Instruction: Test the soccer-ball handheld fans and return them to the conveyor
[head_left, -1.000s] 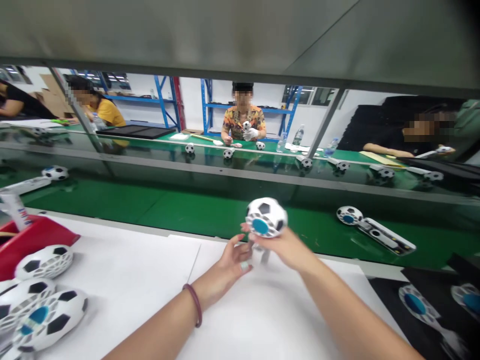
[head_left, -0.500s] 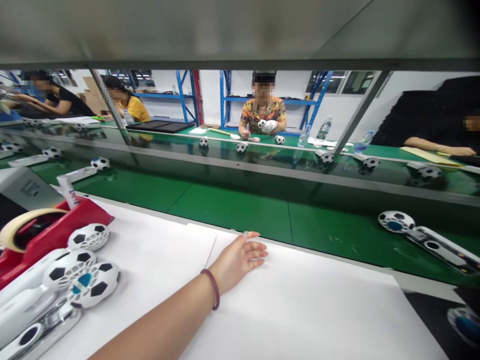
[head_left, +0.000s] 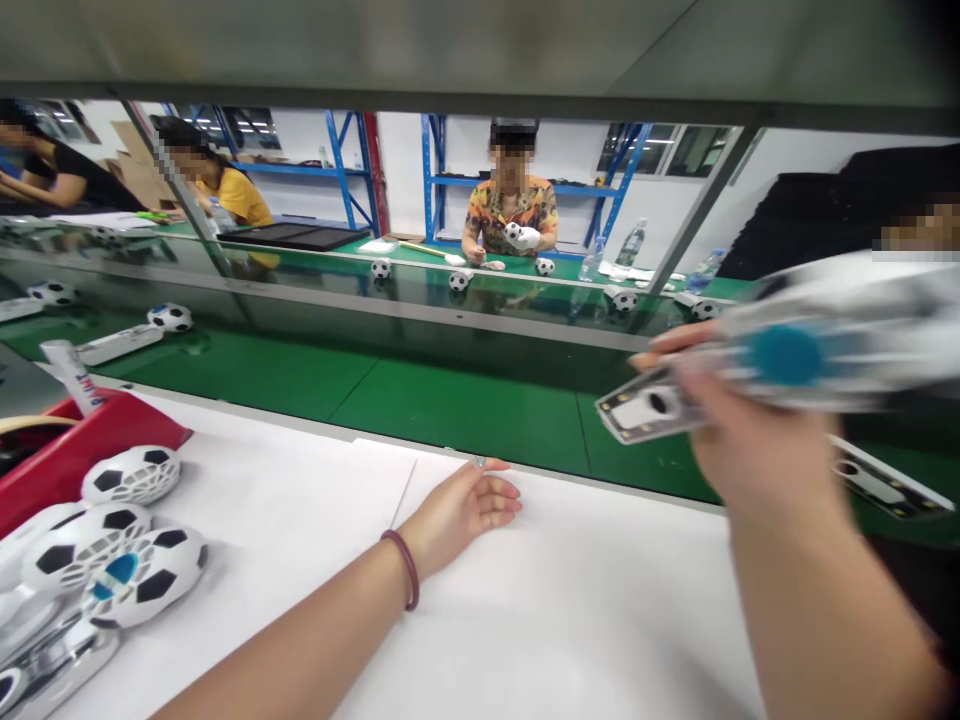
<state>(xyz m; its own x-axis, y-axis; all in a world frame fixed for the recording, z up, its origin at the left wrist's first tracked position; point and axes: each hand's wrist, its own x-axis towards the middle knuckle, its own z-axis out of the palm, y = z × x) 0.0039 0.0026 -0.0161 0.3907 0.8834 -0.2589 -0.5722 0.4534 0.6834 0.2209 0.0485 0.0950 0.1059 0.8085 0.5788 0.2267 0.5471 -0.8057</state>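
Head view: gripping gadget [head_left: 787, 355] in right fingers [head_left: 686, 337], resting left fingers [head_left: 502, 487] open on paper [head_left: 600, 570]; could clip second gadget [head_left: 891, 484] if dipping low.

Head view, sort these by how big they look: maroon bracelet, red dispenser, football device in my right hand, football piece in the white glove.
1. Football device, blurred, in your right hand
2. Red dispenser, cut off at the left edge
3. Maroon bracelet
4. Football piece in the white glove

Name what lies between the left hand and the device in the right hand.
Between the left hand and the device, the head view shows a white sheet, a grey edge and a green surface.
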